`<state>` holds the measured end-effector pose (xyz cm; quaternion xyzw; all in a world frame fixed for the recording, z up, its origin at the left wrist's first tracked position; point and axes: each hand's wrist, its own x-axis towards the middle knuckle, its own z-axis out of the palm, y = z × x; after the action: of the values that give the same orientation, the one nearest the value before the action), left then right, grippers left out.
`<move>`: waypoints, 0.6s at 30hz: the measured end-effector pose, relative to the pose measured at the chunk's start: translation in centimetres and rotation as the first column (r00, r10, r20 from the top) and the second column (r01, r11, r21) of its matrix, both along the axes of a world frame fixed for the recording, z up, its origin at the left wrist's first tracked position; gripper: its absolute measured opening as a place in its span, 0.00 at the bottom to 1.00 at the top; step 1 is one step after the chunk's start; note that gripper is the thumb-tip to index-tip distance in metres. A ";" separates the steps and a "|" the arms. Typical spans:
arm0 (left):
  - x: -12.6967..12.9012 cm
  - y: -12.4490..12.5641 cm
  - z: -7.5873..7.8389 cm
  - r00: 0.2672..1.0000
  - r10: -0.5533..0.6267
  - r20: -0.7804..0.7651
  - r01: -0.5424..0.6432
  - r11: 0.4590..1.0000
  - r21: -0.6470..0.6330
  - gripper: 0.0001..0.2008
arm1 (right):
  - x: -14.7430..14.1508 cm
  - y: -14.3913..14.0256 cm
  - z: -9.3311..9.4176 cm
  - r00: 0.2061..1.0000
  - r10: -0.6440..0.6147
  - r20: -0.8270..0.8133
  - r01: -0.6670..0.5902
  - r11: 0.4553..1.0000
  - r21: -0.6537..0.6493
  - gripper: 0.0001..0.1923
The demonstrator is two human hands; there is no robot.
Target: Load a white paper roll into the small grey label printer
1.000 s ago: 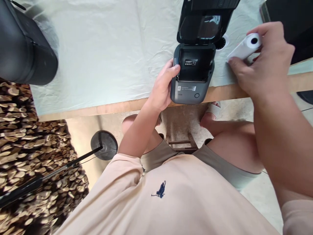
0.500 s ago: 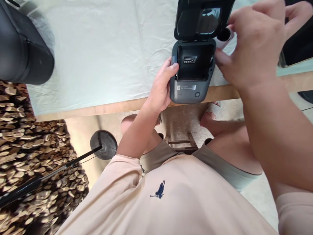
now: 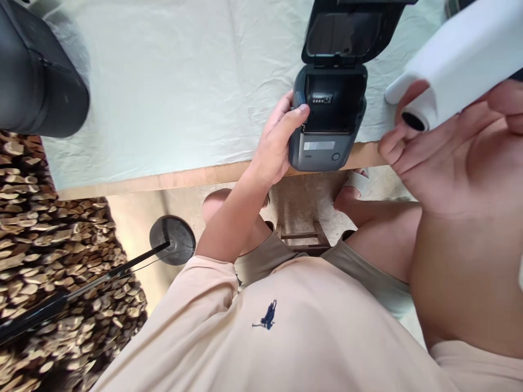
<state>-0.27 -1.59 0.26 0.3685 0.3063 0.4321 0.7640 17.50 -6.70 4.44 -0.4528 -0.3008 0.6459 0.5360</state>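
A dark grey portable label printer (image 3: 321,158) is tilted at the table's front edge, its hinged lid (image 3: 347,35) raised. Inside, the black paper bay shows a small label and no roll. My left hand (image 3: 273,144) grips the printer's left side, thumb on the rim of the bay. To the right of it, my right hand (image 3: 457,149) is palm up, fingers curled round a white paper roll (image 3: 429,106) with a dark hollow core. A wide white paper strip (image 3: 478,46) stretches from the roll toward the upper right.
A pale cloth (image 3: 163,92) covers the wooden-edged table. On its left stands a dark grey case (image 3: 41,81). Below are a round black stand base (image 3: 172,239) with a slanting pole, stacked firewood (image 3: 61,250) and a wooden stool (image 3: 302,239).
My right hand has moved away from the printer to the right and turned palm up with the paper roll. The paper strip has come into view. The printer has shifted slightly right.
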 end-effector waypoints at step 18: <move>0.0 0.1 -0.3 1.000 0.005 0.016 -0.004 1.000 -0.016 0.07 | -1.0 -0.9 -1.1 0.984 -0.176 -0.003 0.170 0.955 -0.241 0.18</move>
<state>-0.29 -1.48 -0.02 0.3581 0.3045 0.4342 0.7684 16.48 -7.56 3.38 -0.5309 -0.1732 0.6338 0.5352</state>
